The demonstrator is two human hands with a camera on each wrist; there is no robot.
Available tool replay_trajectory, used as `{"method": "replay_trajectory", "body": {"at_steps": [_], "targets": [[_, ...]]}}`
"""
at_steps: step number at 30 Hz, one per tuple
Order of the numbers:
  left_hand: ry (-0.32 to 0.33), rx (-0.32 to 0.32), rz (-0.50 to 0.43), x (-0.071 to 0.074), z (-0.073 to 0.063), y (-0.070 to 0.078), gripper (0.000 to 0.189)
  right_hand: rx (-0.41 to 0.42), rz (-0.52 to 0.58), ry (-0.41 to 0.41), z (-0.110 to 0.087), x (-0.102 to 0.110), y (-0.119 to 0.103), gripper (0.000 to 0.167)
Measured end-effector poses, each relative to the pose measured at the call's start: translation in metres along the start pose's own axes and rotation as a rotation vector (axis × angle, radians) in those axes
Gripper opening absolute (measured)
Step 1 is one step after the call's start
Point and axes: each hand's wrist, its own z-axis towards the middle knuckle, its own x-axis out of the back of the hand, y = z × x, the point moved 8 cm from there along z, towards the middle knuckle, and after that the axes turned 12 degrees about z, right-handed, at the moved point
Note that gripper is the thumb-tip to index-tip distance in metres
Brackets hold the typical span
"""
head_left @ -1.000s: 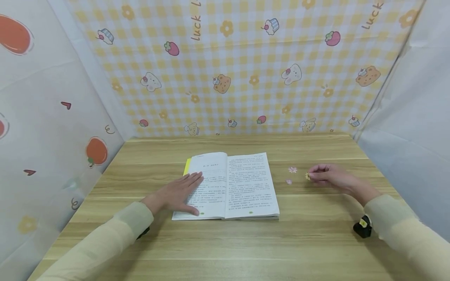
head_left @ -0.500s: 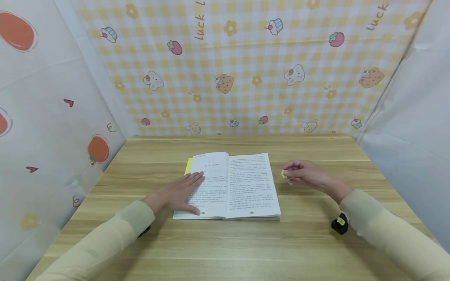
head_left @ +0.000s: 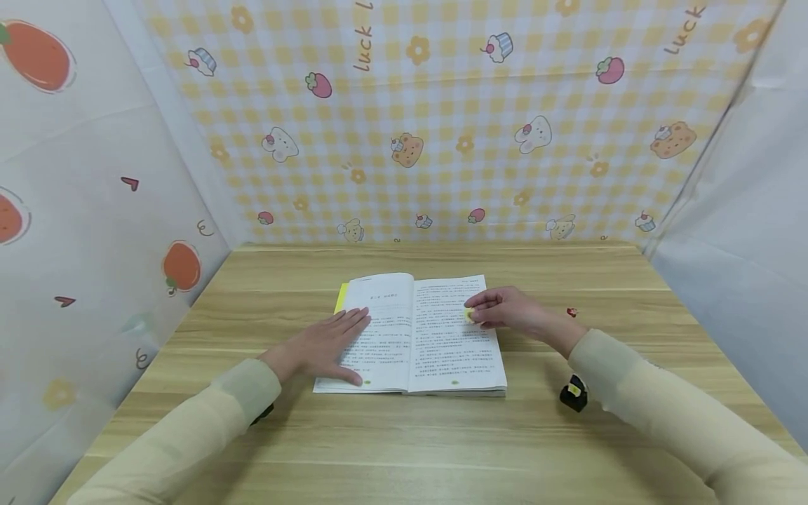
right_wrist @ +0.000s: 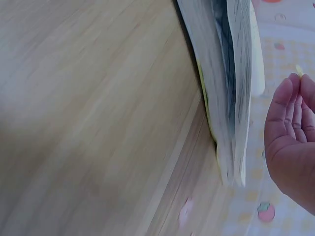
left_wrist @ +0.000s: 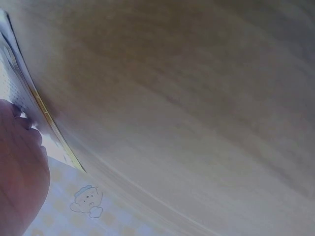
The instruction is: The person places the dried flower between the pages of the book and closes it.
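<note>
An open book point(head_left: 448, 351) with printed pages lies on the wooden table. Flat on its left page rests my left hand point(head_left: 325, 347), fingers straight and thumb spread. My right hand point(head_left: 514, 312) is over the right page, pinching a small yellow flower point(head_left: 470, 315) between thumb and fingertips. The right wrist view shows the pinched yellow flower point(right_wrist: 299, 71) beyond the thick page edges of the book point(right_wrist: 241, 98). A pink flower point(right_wrist: 185, 211) lies on the table beside the book there; in the head view the right hand hides that spot.
A small red piece point(head_left: 571, 312) lies on the table to the right of the right hand. Behind the table point(head_left: 404, 449) hangs a yellow checked cloth point(head_left: 435, 105), with pale cloths at both sides. Both wrists wear black devices point(head_left: 574, 394).
My right hand has moved left with the yellow flower, from the table beside the book to above the right page. The red piece has come into view. My left hand stays in place.
</note>
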Motion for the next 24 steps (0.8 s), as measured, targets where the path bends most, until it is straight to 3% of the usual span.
{"method": "replay_trajectory", "body": {"at_steps": [14, 24], "targets": [[-0.005, -0.001, -0.018, 0.000, 0.001, 0.000, 0.117, -0.036, -0.063, -0.037, 0.026, -0.051, 0.007, 0.023], [-0.009, 0.000, -0.013, -0.001, 0.000, 0.001, 0.117, -0.019, -0.150, -0.054, 0.034, -0.071, 0.006, 0.019]]}}
